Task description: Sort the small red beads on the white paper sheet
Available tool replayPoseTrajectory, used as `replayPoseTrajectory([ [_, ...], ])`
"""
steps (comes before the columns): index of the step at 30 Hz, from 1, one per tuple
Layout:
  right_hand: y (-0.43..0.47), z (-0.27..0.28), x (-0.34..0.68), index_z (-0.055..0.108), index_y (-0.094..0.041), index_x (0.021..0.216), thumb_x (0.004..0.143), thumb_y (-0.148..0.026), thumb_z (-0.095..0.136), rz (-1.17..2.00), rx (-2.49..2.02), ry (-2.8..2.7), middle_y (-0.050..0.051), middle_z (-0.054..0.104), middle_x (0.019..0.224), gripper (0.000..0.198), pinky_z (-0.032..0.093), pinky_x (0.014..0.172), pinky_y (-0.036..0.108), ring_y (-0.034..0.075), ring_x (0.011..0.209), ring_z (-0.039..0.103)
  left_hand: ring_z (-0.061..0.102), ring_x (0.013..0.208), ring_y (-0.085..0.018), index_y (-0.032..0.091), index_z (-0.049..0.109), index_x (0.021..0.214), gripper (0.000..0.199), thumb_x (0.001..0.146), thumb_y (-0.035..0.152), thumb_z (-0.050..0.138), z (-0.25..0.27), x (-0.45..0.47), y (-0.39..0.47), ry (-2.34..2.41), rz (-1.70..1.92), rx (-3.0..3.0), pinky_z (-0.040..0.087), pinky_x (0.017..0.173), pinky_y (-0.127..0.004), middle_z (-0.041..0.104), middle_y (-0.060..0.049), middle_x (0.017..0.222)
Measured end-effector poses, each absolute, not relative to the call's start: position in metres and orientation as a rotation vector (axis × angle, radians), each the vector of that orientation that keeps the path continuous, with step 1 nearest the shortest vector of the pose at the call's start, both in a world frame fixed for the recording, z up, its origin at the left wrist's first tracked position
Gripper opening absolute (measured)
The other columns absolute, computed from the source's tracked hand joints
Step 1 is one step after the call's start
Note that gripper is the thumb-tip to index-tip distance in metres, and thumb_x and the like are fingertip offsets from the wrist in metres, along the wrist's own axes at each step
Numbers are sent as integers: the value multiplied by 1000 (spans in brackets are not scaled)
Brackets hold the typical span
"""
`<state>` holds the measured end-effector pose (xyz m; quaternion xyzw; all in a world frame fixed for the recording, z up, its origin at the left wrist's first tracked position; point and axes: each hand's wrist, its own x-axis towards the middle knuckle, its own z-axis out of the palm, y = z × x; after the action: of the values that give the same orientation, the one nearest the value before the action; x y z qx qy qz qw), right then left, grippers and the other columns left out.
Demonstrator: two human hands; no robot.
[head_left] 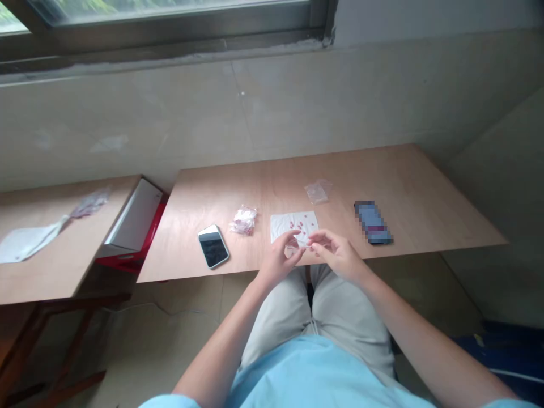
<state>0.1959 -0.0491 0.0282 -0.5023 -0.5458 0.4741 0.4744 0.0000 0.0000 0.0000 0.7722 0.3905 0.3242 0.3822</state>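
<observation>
Small clear bag [301, 243], held between both hands at the near edge of the table [425, 187], just over the white sheet [280, 225]. In the head view, the only one here, the left hand [278, 262] and the right hand [335, 255] meet fingertip to fingertip, each pinching one side of the bag, which seems the natural hold for pulling a thin mouth apart or pressing it closed; which of the two I cannot tell. The bag is too small and transparent to show whether anything is inside.

The sheet lies flat directly beyond the hands, with a loose scatter of small red beads [300, 225] on it. The white ground likely makes the beads easy to see and pick up.

A filled bag [243, 220] of pinkish pieces sits left of the sheet, and an empty-looking clear bag [318, 191] lies further back, both within easy reach but apart from the beads. A phone [213, 246] lies face up further left, and a dark blurred object [373, 222] lies to the right.

A box [136, 218] leans in the gap beside a second table [51, 266] bearing white plastic packets [25, 241].
</observation>
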Motion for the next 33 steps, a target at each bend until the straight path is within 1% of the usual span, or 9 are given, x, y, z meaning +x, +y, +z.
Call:
replayPoseTrajectory([
  [4, -58, -13, 191, 70, -23, 109, 96, -41, 61, 1126, -1215, -1431, 8, 69, 106, 24, 60, 79, 34, 22, 96, 68, 65, 99, -20, 23, 54, 132, 42, 92, 31, 64, -7, 5, -6, 957, 762, 1985, 51, 93, -37, 67, -7, 107],
  [9, -61, -11, 195, 74, -25, 109, 99, -35, 56, 1057, -1165, -1620, 8, 67, 104, 23, 57, 81, 34, 22, 96, 66, 65, 106, -22, 24, 50, 137, 45, 93, 29, 62, -18, 9, -13, 889, 687, 1986, 52, 96, -41, 66, -10, 118],
  [14, -60, -8, 197, 74, -26, 113, 100, -29, 54, 1021, -1197, -1755, 7, 68, 103, 24, 54, 82, 34, 21, 92, 65, 61, 115, -25, 25, 40, 145, 60, 90, 21, 64, -25, 11, -19, 853, 690, 2031, 49, 102, -44, 60, -12, 129],
  [18, -60, -7, 199, 75, -24, 103, 96, -26, 59, 990, -1222, -1845, 5, 66, 95, 17, 53, 80, 32, 20, 85, 64, 59, 116, -25, 27, 35, 147, 72, 83, 12, 65, -28, 13, -20, 824, 671, 2058, 47, 102, -44, 57, -12, 133],
  [22, -58, -9, 202, 73, -21, 91, 96, -29, 60, 998, -1228, -1794, 5, 66, 94, 15, 53, 73, 29, 18, 80, 63, 60, 108, -25, 25, 34, 147, 70, 84, 18, 65, -26, 13, -16, 851, 604, 2062, 48, 97, -43, 60, -11, 121],
  [25, -53, -16, 206, 72, -21, 90, 98, -34, 58, 1013, -1244, -1680, 5, 68, 94, 20, 52, 66, 27, 17, 77, 64, 61, 92, -22, 23, 36, 144, 62, 88, 26, 63, -25, 9, -11, 912, 525, 2056, 50, 85, -38, 62, -5, 99],
  [27, -50, -22, 209, 72, -21, 92, 98, -37, 58, 1023, -1261, -1599, 5, 70, 95, 22, 53, 69, 28, 18, 81, 66, 59, 82, -20, 23, 40, 141, 56, 89, 28, 61, -25, 6, -7, 953, 494, 2042, 49, 77, -34, 60, -2, 90],
  [29, -47, -30, 212, 73, -21, 96, 98, -41, 58, 1067, -1286, -1516, 4, 72, 93, 25, 55, 74, 30, 19, 81, 68, 57, 75, -17, 23, 44, 137, 50, 90, 29, 61, -25, 2, -3, 978, 492, 1998, 47, 72, -31, 60, -1, 89],
  [33, -44, -43, 215, 73, -21, 105, 96, -45, 60, 1194, -1297, -1401, 6, 76, 103, 29, 57, 88, 37, 23, 93, 72, 55, 73, -14, 23, 49, 132, 45, 90, 32, 63, -23, -6, 5, 988, 507, 1879, 46, 68, -27, 58, 0, 90],
])
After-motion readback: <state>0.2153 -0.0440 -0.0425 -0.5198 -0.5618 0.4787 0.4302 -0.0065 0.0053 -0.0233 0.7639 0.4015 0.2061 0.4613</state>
